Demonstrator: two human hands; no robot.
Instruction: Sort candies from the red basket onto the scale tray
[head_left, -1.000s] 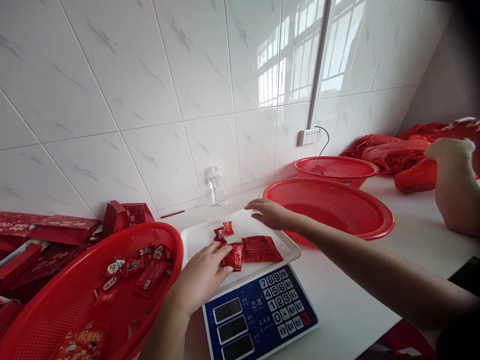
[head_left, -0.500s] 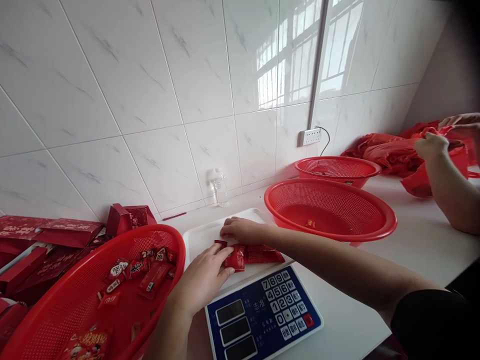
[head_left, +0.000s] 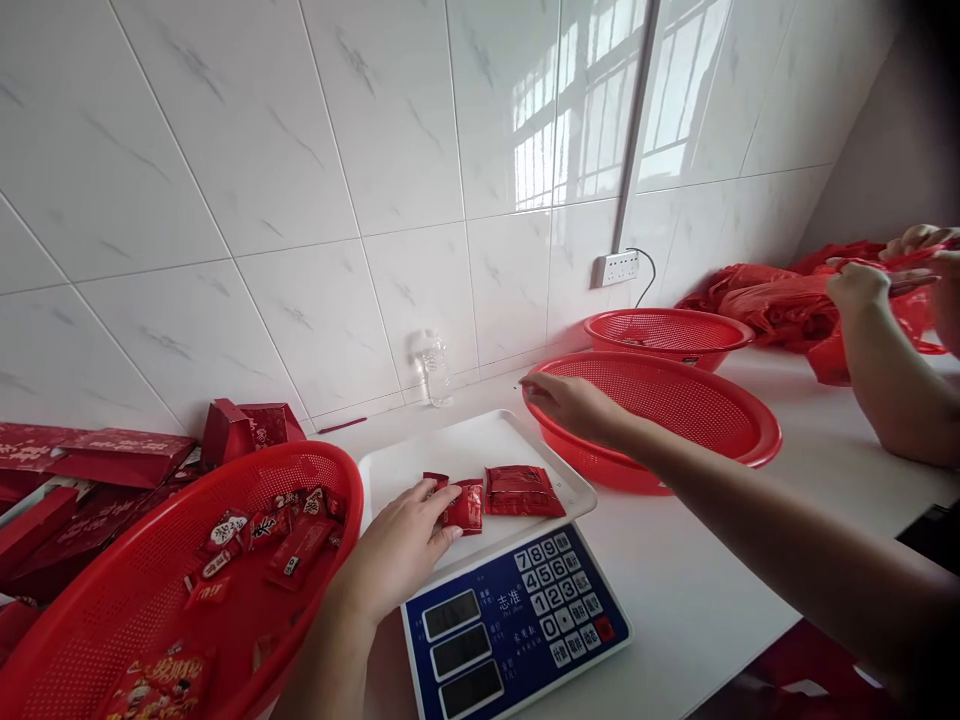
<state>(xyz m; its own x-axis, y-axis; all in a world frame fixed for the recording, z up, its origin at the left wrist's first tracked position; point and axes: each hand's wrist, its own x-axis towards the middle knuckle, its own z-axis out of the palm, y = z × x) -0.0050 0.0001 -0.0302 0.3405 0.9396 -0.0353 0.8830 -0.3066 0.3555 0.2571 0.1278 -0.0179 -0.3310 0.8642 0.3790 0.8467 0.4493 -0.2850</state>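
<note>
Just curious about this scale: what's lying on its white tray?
A wide red packet and, partly under the left hand, smaller red packaging. What the hand covers can't be seen, so the number is unclear.

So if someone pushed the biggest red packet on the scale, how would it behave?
The red packet lies broad and flat, so it probably won't roll or tip. It looks shiny and creased, so perhaps thin-skinned and slightly slippery. On the smooth-looking white tray, it would likely slide.

And we're facing a glossy white grey-veined tile wall (head_left: 285,130) (a bright barred-window reflection (head_left: 536,170) gleaming there!) above a smooth white tabletop (head_left: 675,580).
</note>
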